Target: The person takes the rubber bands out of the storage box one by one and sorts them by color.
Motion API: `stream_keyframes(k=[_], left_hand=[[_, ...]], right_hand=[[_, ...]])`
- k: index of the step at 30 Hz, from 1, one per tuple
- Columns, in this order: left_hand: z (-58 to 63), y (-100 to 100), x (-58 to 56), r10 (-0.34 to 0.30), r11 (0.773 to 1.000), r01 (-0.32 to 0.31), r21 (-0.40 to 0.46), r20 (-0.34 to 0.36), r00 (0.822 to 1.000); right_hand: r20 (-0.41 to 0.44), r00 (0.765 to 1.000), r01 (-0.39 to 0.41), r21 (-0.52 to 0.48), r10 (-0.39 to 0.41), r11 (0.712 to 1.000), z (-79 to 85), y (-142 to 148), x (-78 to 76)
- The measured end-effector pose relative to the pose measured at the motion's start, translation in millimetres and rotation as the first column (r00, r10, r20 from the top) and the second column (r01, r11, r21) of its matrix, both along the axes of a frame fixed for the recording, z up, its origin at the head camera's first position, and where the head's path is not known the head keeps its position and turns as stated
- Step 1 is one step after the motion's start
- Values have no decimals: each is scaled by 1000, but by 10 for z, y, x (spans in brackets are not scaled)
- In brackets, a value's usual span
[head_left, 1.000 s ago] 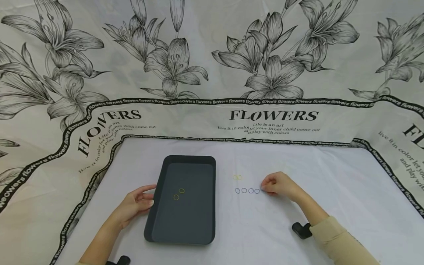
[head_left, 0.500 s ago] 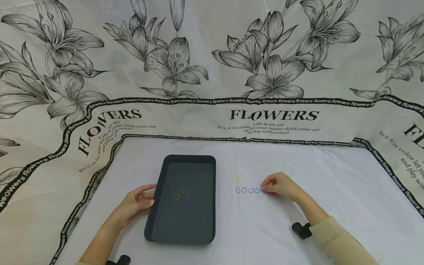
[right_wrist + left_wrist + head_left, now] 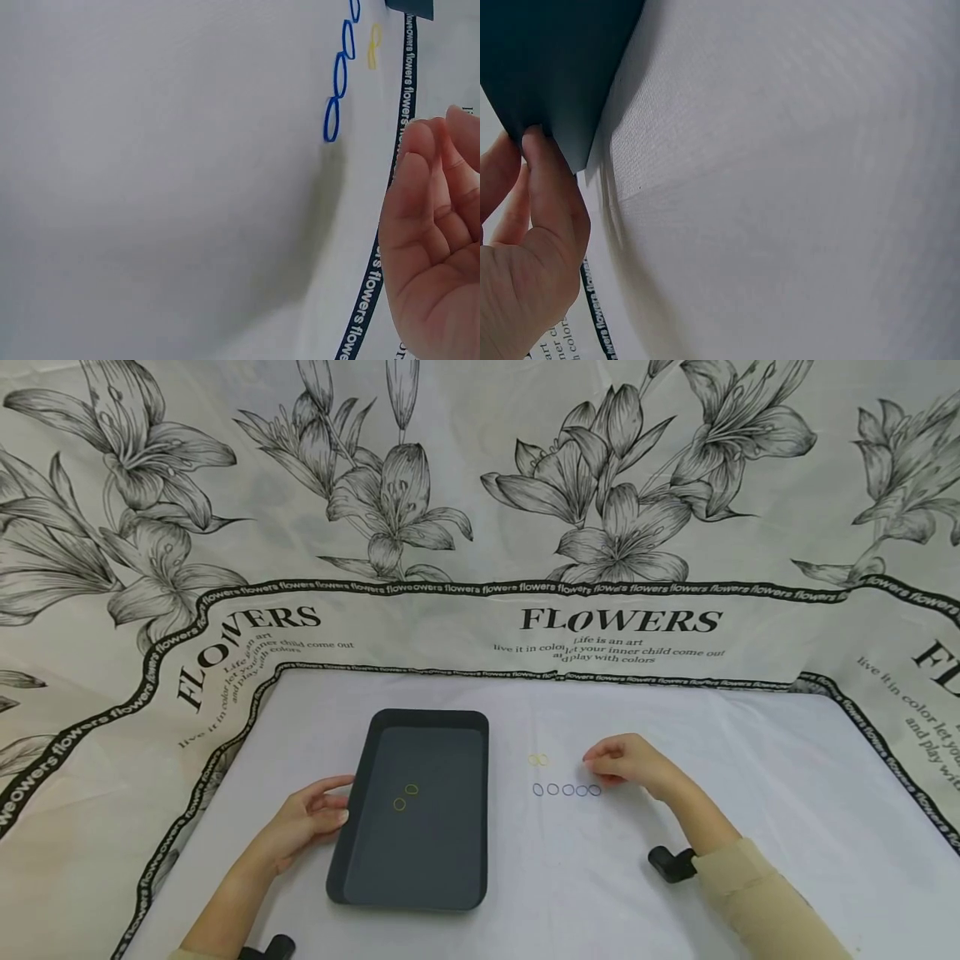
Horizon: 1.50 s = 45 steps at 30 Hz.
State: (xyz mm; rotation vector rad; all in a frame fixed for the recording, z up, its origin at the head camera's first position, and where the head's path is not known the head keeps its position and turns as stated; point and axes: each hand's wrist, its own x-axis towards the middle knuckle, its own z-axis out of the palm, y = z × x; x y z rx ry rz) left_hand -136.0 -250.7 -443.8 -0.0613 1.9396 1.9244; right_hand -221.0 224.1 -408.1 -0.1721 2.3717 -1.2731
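Observation:
My left hand [image 3: 303, 827] holds the left rim of a dark grey rectangular tray [image 3: 420, 868], thumb and fingers at its edge; the left wrist view shows the thumb against the tray's side [image 3: 551, 67]. Inside lie two thin yellow rubber bands [image 3: 412, 795]. To the tray's right, several blue rubber bands [image 3: 595, 796] lie in a row on the white cloth, with two yellow bands [image 3: 533, 765] touching side by side behind them. My right hand [image 3: 630, 762] hovers just behind the row's right end, fingers loosely bent; in the right wrist view nothing shows between thumb and fingers.
White cloth [image 3: 675, 927] covers the table. A flower-printed sheet [image 3: 450, 627] rises behind and at the sides. Black camera mounts [image 3: 672, 865] sit at both wrists.
A further blue rubber band now lies at the right end of the row, released by my right hand, which has lifted back and slightly left. The left hand and tray stay put.

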Motion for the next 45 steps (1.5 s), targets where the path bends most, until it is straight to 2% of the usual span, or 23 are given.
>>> stream_keyframes(k=[15,23,45], left_hand=[[-36,-10,-4,-10,1000,10,13,-5,1000],[-27,-10,0,-5,1000,5,7,6,1000],[0,-9,-5,-10,1000,10,11,-3,1000]], right_hand=[[21,1000,1,-85,1,996,139,-272,-145],[30,999,-34,-148,39,988,227,-467,-199],[44,996,-70,-228,82,971,321,-1015,-336]])
